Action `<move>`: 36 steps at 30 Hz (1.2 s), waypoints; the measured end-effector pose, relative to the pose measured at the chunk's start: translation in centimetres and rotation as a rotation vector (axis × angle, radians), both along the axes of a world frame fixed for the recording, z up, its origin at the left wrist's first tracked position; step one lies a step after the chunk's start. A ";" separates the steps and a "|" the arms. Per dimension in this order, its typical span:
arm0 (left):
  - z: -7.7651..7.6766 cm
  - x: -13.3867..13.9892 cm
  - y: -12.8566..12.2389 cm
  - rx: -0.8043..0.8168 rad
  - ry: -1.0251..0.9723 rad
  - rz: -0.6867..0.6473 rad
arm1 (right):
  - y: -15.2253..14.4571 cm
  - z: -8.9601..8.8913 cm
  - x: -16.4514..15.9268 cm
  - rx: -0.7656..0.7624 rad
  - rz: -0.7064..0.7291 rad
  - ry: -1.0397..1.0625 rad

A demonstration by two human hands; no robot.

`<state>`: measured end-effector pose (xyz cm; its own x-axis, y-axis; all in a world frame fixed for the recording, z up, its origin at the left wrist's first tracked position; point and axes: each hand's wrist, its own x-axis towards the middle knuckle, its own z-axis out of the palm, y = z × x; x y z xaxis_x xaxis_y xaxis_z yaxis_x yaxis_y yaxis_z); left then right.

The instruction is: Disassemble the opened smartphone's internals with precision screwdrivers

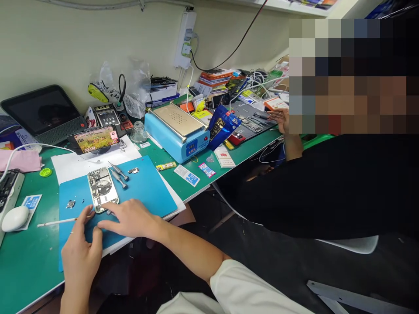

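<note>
Green bench [29, 268] space runs along a pale wall [65, 43], and on it a blue mat [150, 187] carries an opened phone [104, 186], its innards facing up. It should be light and stiff, perhaps slick along the frame, with fragile exposed parts; the long side edges look the safest place to take hold. At its near end, the left hand [80, 250] has its fingertips by the lower corner, thumb held apart, grip unclosed. The right hand [134, 218] reaches over the same end; whether its grip pinches anything, I cannot tell. Two screwdrivers [121, 173] lie just beside the phone's right edge, near a small metal part [133, 170]; a white stick [59, 222] lies to the left. Farther out stand a propped smartphone [94, 139], screen lit, and a light-blue machine [175, 138]; beyond, a co-worker's hand [280, 118].
</note>
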<state>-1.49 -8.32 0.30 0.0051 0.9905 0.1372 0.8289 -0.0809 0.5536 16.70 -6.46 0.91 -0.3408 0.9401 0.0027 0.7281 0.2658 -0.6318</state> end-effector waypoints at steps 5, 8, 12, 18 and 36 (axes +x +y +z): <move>-0.2 -0.2 0.0 0.009 0.002 -0.021 | 0.1 0.1 0.0 -0.008 0.005 -0.009; -0.5 -0.4 0.1 0.041 0.006 -0.054 | 0.2 0.1 0.0 -0.016 0.001 -0.017; -1.0 -0.3 0.2 0.101 0.034 -0.102 | -0.2 0.0 0.0 0.005 -0.009 0.006; -1.8 0.1 -0.8 0.136 0.016 -0.164 | -1.5 -1.0 0.4 -0.023 -0.124 0.196; -2.1 0.2 -2.2 0.129 -0.175 -0.128 | 0.9 3.5 3.0 0.112 -0.054 0.595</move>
